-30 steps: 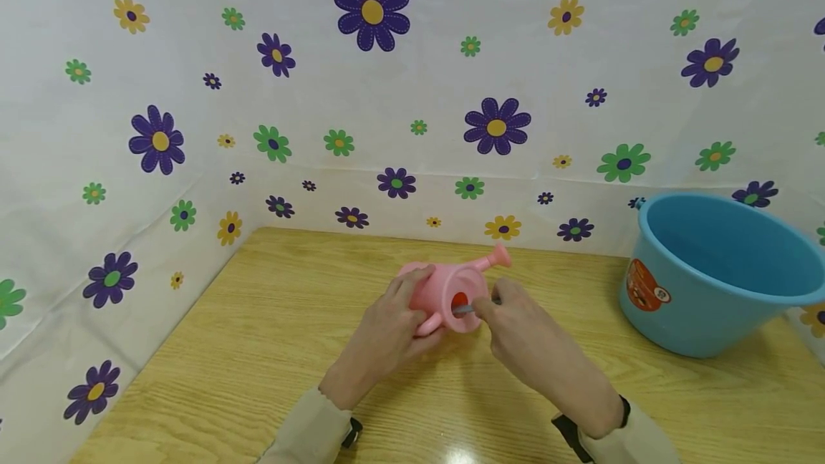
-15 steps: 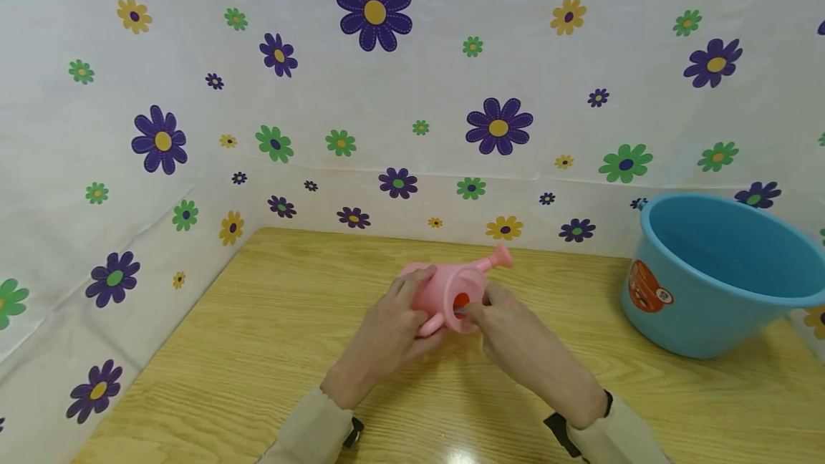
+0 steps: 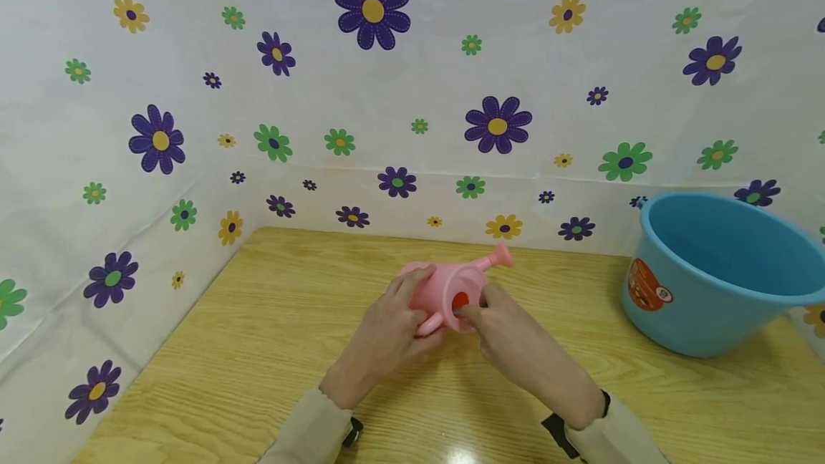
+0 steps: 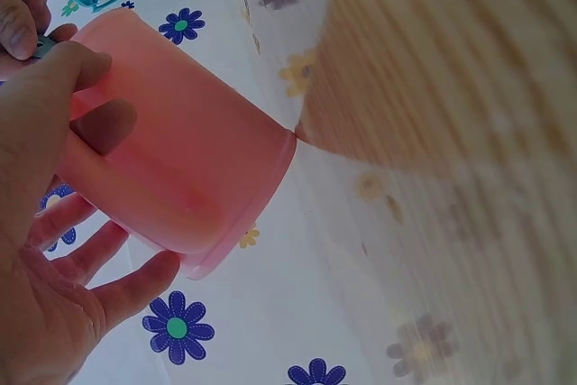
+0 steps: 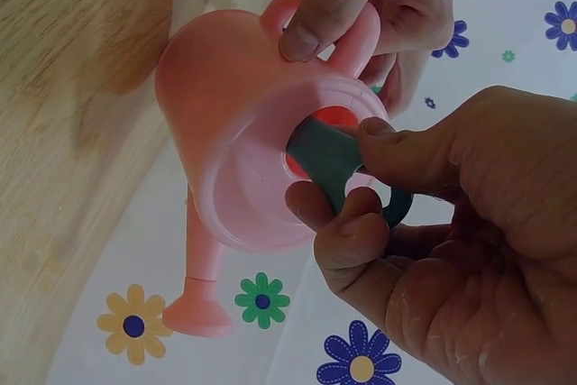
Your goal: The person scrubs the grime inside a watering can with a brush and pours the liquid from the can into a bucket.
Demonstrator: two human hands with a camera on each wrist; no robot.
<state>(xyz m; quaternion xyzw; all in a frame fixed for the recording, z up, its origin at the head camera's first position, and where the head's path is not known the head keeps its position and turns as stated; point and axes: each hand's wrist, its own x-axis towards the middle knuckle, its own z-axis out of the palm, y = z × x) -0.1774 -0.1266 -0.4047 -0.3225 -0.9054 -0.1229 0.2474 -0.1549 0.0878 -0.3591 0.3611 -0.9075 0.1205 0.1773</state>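
A pink watering can (image 3: 434, 287) is tilted on its side on the table, its mouth facing the person and its spout pointing to the back right. My left hand (image 3: 380, 331) holds it, thumb by the loop handle (image 5: 359, 41) in the right wrist view. Inside the mouth, a red patch (image 5: 335, 116) shows. My right hand (image 3: 515, 342) pinches a grey-green tool with a looped handle (image 5: 326, 158), like that of scissors. The tool's far end reaches into the can's mouth and is hidden there.
A large blue bucket (image 3: 696, 321) with an orange label stands at the right of the wood-grain table (image 3: 258, 349). A white flower-printed sheet (image 3: 412, 77) hangs behind and to the left.
My right hand has moved slightly left toward the can's mouth, and less of the grey-green tool shows outside it. My left hand and the watering can have stayed in place.
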